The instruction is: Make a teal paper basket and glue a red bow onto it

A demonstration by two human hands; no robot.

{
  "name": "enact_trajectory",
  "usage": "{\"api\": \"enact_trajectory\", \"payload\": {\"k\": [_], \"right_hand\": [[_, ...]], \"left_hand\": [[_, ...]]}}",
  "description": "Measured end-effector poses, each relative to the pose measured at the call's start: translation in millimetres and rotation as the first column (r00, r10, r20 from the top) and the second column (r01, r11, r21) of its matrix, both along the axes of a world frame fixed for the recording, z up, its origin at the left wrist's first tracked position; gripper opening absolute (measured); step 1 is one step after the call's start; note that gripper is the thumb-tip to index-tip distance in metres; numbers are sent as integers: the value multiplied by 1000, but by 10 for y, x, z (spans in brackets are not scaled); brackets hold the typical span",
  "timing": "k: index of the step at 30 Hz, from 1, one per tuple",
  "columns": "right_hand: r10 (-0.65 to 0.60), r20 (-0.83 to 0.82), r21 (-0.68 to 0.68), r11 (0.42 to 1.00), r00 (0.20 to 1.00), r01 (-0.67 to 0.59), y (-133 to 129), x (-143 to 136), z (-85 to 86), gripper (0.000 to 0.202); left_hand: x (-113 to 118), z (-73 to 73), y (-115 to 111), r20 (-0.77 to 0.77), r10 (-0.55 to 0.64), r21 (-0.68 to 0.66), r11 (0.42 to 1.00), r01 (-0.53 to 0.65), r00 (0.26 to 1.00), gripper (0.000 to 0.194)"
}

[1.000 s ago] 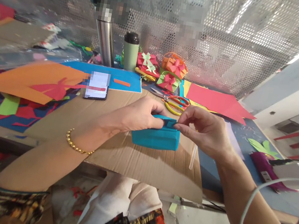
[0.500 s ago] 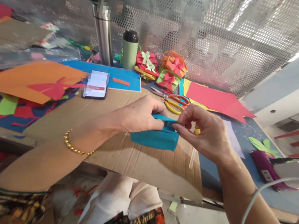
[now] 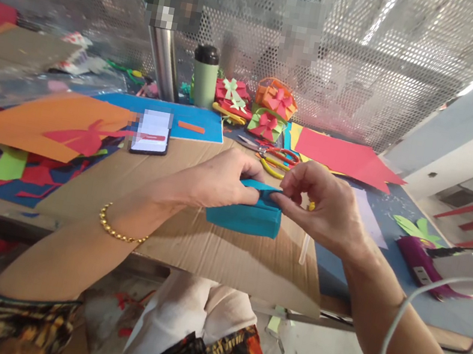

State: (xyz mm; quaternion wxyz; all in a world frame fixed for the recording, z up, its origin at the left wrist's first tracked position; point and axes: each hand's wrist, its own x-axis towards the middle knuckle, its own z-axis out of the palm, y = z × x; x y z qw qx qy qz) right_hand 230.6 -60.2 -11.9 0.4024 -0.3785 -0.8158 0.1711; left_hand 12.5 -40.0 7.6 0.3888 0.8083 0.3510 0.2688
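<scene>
The left hand clamps the blue box, thumb at its top — the right hand pinches its upper right edge — so it sits between them, over the cardboard.

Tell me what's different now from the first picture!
Just a little: the right hand has edged slightly left, reaching further over the top of the blue paper box, and a yellow bit now shows beneath that hand. Nothing was picked up or let go. The left hand still holds the box; the phone and green bottle stayed put.
</scene>
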Motion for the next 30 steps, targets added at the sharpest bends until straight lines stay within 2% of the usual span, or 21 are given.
{"api": "enact_trajectory", "payload": {"k": [7, 12, 20, 30], "right_hand": [[28, 44, 58, 998, 999, -30, 15, -4, -16, 15], [56, 76, 129, 990, 996, -65, 47, 0, -28, 21], [69, 107, 167, 982, 992, -87, 49, -27, -17, 20], [135, 127, 75, 987, 983, -145, 102, -13, -21, 17]], "left_hand": [[-2, 11, 4, -15, -29, 46, 999, 29, 999, 8], [4, 10, 12, -19, -55, 63, 996, 56, 998, 11], [12, -16, 16, -91, -8, 117, 993, 19, 996, 8], [1, -15, 17, -127, -47, 146, 987, 66, 991, 9]]}}
